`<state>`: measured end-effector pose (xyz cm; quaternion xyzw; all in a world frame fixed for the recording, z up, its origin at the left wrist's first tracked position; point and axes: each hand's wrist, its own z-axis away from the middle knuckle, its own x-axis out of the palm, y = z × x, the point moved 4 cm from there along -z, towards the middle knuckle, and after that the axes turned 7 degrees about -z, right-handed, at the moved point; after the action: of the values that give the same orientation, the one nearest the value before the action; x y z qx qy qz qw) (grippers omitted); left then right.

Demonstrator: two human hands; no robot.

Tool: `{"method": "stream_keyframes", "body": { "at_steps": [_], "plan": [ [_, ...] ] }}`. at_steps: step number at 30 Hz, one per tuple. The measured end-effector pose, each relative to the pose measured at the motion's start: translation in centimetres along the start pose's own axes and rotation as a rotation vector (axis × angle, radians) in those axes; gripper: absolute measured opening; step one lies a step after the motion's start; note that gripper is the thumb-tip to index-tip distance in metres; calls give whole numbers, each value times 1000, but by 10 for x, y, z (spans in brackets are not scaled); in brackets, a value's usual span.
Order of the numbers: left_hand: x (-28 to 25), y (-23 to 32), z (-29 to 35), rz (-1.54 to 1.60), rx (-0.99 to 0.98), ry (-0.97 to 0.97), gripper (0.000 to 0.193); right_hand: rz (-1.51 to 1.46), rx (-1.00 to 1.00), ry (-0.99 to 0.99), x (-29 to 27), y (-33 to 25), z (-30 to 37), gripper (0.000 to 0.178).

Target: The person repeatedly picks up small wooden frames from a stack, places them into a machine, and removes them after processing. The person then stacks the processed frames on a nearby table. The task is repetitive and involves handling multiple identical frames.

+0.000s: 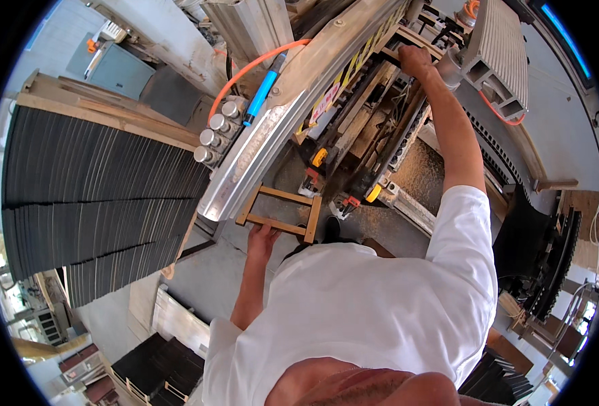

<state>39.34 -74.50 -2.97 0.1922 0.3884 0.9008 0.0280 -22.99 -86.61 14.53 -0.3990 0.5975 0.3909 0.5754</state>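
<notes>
My left hand (264, 237) grips the near rail of a small rectangular wooden frame (286, 224), which has an open middle. The frame is held out in front of my body, beside the near end of a machine. My right arm reaches far forward over the machine, and my right hand (416, 61) is closed at a second piece of wooden framing (418, 42) at the machine's far end. The fingers of that hand are partly hidden. Between my hands run the machine's long rails (367, 115), with yellow and red fittings at their near ends.
A tall stack of thin black-edged boards (103, 189) stands at the left. A metal beam (245, 162) carries a blue cylinder (264, 91), an orange hose (245, 71) and round silver knobs (213, 139). Sawdust (418, 172) lies under the machine. A ribbed metal housing (499, 61) rises beside my right forearm.
</notes>
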Motion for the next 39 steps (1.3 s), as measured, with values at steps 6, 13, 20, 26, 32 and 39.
{"method": "stream_keyframes", "body": {
  "at_steps": [6, 13, 20, 26, 32, 39],
  "plan": [
    [10, -16, 3, -21, -22, 65, 35, 18, 51, -128, 1, 1, -6, 12],
    [8, -23, 8, -117, 19, 183, 39, 52, 14, -107, -19, -12, 5, 17],
    [-13, -10, 17, -279, 140, 289, 34, 93, -22, -121, -20, -28, 1, 16],
    [-19, 37, 59, -502, 454, 470, 21, -33, -57, 58, 27, 16, -22, 21],
    [-41, 125, 150, -646, 760, 649, 27, 145, 39, -123, 34, 12, -32, 21],
    [-87, 240, 318, -392, 1106, 790, 36, 8, -2, 101, -6, -9, -3, 18]
  ]
}}
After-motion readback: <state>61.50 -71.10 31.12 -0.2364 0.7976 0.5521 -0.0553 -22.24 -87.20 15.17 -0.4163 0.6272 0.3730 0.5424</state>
